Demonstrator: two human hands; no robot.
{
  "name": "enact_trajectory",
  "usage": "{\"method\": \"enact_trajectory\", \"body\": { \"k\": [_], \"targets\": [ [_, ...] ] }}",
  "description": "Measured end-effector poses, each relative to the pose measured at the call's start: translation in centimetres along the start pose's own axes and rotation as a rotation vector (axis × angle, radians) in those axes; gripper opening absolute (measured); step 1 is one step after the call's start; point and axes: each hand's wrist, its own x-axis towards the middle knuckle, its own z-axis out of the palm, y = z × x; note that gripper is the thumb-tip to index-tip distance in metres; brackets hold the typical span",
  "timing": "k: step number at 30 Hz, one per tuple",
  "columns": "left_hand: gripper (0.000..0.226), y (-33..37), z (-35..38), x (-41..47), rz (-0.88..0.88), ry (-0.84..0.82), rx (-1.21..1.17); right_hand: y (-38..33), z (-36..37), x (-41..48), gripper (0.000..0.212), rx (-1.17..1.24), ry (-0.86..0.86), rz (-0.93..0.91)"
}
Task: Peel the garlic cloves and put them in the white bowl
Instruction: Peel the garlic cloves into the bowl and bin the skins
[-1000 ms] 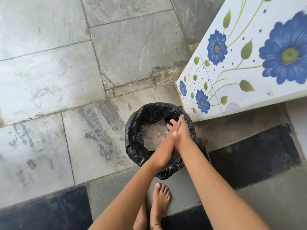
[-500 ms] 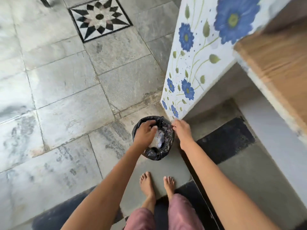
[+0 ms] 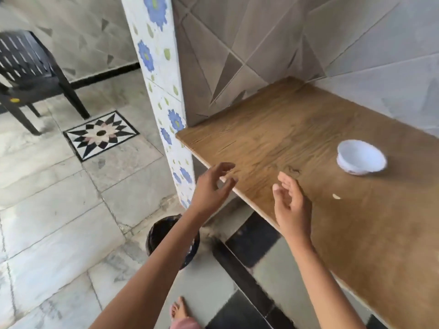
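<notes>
A wood-grain worktop (image 3: 308,129) is running from the centre toward 4 o'clock, with a grey tiled wall (image 3: 285,32) rising behind it from 12 to 2 o'clock. A white pillar with blue flowers (image 3: 161,74) is standing at 11 o'clock, meeting the worktop's end. Pale stone floor (image 3: 47,210) is spreading across 7 to 10 o'clock, carrying a black star-patterned tile (image 3: 101,134). A black plastic chair (image 3: 26,72) is sitting at 10 o'clock.

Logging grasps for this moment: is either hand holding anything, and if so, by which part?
Nothing is held: the left hand and the right hand are both open and empty.
</notes>
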Motion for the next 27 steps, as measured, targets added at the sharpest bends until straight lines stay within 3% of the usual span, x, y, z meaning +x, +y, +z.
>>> {"method": "enact_trajectory", "body": {
  "k": [4, 8, 11, 15, 20, 22, 24, 27],
  "targets": [
    [0.024, 5.2, 8.4, -0.4, 0.124, -0.17, 0.068, 4.2, -10.0, -1.2, 0.03, -0.156, 0.181, 0.011],
    [0.021, 7.9, 14.7, 0.3, 0.18, -0.27, 0.198, 7.9, -15.7, -2.6, 0.036, -0.355, 0.205, 0.056],
    [0.026, 8.4, 18.2, 1.8, 0.2, -0.325, 0.347, 9.8, -17.5, -2.8, 0.037, -0.539, 0.167, 0.036],
    [0.036, 8.5, 20.9, 4.2, 0.202, -0.426, 0.469, 11.8, -17.8, -2.4, 0.056, -0.784, 0.088, 0.138],
    [0.018, 8.0, 22.1, 6.6, 0.26, -0.562, 0.563, 12.5, -17.0, -2.7, 0.058, -0.894, 0.063, 0.193],
    [0.012, 8.5, 21.9, 8.0, 0.265, -0.556, 0.462, 12.4, -17.0, -2.7, 0.057, -0.905, 0.076, 0.197],
    [0.011, 9.8, 22.0, 10.0, 0.284, -0.437, 0.326, 12.5, -16.9, -2.7, 0.056, -0.929, 0.075, 0.196],
    [0.019, 12.3, 23.1, 13.8, 0.302, -0.322, 0.341, 12.6, -16.9, -2.7, 0.057, -0.926, 0.053, 0.221]
  ]
}}
